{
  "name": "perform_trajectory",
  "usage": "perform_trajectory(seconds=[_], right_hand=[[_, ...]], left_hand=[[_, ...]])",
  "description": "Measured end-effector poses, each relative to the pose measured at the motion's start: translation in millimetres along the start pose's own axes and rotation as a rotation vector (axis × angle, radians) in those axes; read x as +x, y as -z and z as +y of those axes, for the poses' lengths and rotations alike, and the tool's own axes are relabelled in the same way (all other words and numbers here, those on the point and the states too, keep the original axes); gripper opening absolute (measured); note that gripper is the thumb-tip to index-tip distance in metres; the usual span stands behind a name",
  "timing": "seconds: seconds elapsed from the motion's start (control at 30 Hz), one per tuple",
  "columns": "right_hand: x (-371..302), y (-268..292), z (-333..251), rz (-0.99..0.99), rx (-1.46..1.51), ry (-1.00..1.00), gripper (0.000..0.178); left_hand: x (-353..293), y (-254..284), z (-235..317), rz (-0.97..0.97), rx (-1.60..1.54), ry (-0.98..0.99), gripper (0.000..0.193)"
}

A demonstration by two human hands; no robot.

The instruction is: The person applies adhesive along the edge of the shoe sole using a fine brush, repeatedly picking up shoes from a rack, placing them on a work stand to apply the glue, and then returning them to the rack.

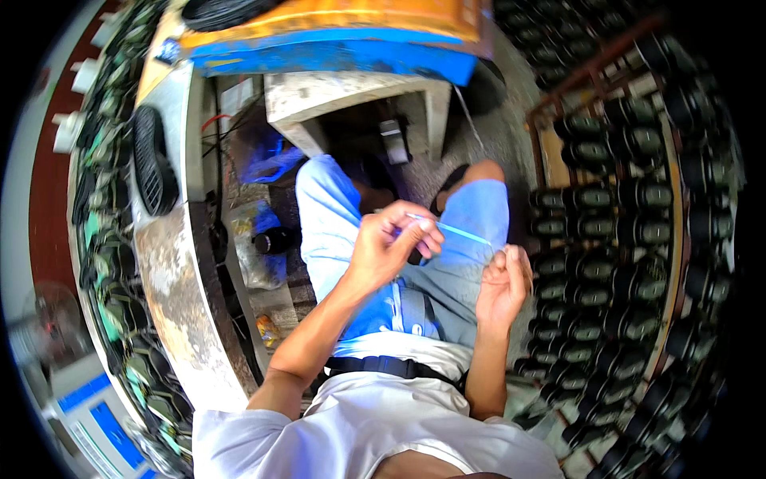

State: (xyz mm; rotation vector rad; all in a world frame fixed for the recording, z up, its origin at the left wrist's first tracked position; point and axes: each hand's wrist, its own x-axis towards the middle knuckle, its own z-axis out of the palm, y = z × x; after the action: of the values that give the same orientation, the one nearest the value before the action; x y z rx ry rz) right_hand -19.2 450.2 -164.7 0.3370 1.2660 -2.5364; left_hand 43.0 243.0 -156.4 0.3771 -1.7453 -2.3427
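Observation:
Above my lap, my left hand [392, 243] is closed, its thumb and fingers pinching one end of a thin pale strand [463, 232]. The strand runs straight to the right and slightly nearer me, ending at the fingertips of my right hand [505, 283]. That hand is closed too, fingers curled and pinched together. Whether the strand is thread or a thin stiff piece, I cannot make out. Both hands are held apart from the bench, over my light blue trousers [323, 211].
A worn bench [171, 279] stands on my left, bearing a black shoe sole [154, 164]. Ahead is a low table [351, 92] with a blue-and-orange top [335, 52]. A rack [670, 239] full of dark shoes [590, 195] lines my right; more footwear [120, 303] hangs at far left.

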Motion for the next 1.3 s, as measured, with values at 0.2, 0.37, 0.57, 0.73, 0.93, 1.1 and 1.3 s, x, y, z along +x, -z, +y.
perform_trajectory(seconds=[0.2,0.37,0.57,0.73,0.93,1.1,1.3], right_hand=[[8.8,3.3,21.5,-0.291,-0.303,0.007,0.031],[-4.2,-18.5,-31.5,-0.399,-0.482,0.146,0.065],[-74.4,64.7,-218.3,0.158,-0.600,0.927,0.067],[-208.9,146.1,-341.0,0.942,-0.691,1.667,0.054],[-330.3,261.1,-474.1,1.764,-0.808,1.925,0.066],[-326.3,253.0,-519.4,1.900,-1.074,1.166,0.101],[-348.5,249.8,-514.6,2.076,-1.097,1.054,0.086]], left_hand=[[1.4,19.8,9.1,-0.292,0.294,0.072,0.052],[-8.9,22.6,-3.0,0.111,-0.225,0.048,0.053],[72.7,233.8,-38.6,0.614,0.359,-0.293,0.038],[106.3,343.9,-104.0,0.815,1.071,-0.630,0.065],[112.8,243.1,-147.6,0.684,0.920,-0.534,0.045],[96.9,228.8,-161.6,0.695,0.781,-0.441,0.033],[42.3,93.5,-58.0,0.519,1.124,-0.468,0.018]])
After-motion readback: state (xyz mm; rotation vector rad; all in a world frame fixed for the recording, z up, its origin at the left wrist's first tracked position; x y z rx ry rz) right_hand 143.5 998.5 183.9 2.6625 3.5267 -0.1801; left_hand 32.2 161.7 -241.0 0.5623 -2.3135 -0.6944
